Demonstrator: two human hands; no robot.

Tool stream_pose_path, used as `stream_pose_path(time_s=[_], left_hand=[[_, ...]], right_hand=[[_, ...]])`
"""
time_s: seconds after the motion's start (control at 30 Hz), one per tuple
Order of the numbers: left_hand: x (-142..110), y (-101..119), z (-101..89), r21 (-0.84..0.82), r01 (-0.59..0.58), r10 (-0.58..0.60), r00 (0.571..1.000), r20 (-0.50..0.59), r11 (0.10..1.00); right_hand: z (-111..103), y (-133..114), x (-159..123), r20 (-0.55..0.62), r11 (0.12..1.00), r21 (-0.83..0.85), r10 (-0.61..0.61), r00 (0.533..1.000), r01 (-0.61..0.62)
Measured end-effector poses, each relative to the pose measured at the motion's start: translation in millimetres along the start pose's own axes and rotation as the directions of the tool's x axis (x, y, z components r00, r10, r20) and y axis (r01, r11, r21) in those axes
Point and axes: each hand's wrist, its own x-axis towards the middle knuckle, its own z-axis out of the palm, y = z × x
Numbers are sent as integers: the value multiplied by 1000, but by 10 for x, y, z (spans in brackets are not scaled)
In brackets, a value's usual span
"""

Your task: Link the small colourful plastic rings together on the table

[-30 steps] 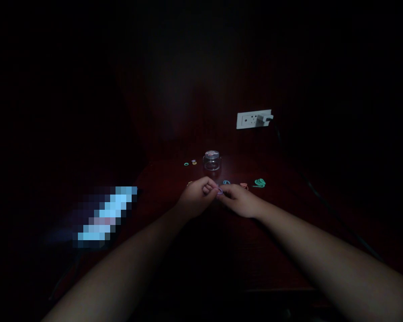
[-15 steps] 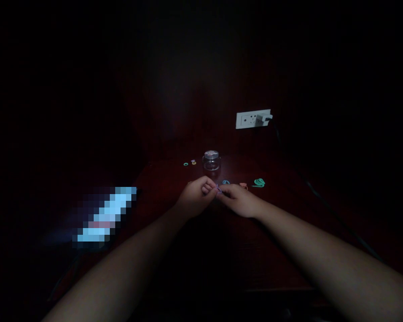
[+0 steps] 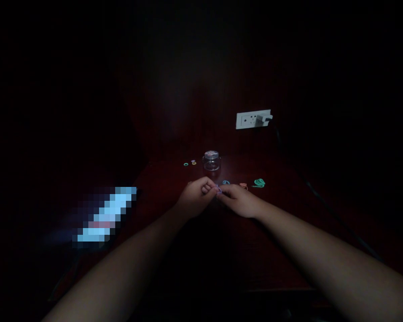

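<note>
Just in front of the jar, my left hand [image 3: 198,197] and my right hand [image 3: 240,200] meet fingertip to fingertip. Pinched between them is a small purple hair tie [image 3: 219,190], partly covered by the fingers. Beyond my right hand lie a blue hair tie [image 3: 226,182], some orange hair ties [image 3: 243,185] and a green bundle of loops [image 3: 259,183]. A clear glass jar [image 3: 211,163] with a patterned lid stands upright behind my hands. To its left are a small green ring [image 3: 186,164] and a yellow ring [image 3: 194,163] beside a pale one.
A lit screen [image 3: 107,214], blurred into blocks, is left of my left forearm. On the back wall sits a white socket plate [image 3: 253,119] with a plug in it. A dark cable [image 3: 339,219] runs down the right side. The dark red table [image 3: 255,255] is dimly lit.
Almost nothing differs. Both hands keep their place and their pinch on the purple hair tie, with at most a tiny shift of the fingers.
</note>
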Motion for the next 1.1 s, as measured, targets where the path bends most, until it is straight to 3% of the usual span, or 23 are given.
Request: stream_pose_path(time_s=[0.27,0.4,0.73,1.1], left_hand=[[0,27,3,-32,16,-16,1000,-5,999],[7,38,1,-41,54,-54,999,-5,998],[2,63,-15,-30,92,-92,996,-10,995],[13,12,-4,-33,92,-92,996,-18,995]], right_hand=[[-15,-41,-6,-19,999,-35,-21,1000,20],[-17,-45,-12,-105,999,-38,7,994,-11],[-2,-18,2,-192,982,185,7,981,29],[-4,-21,1,-196,992,125,16,980,8]])
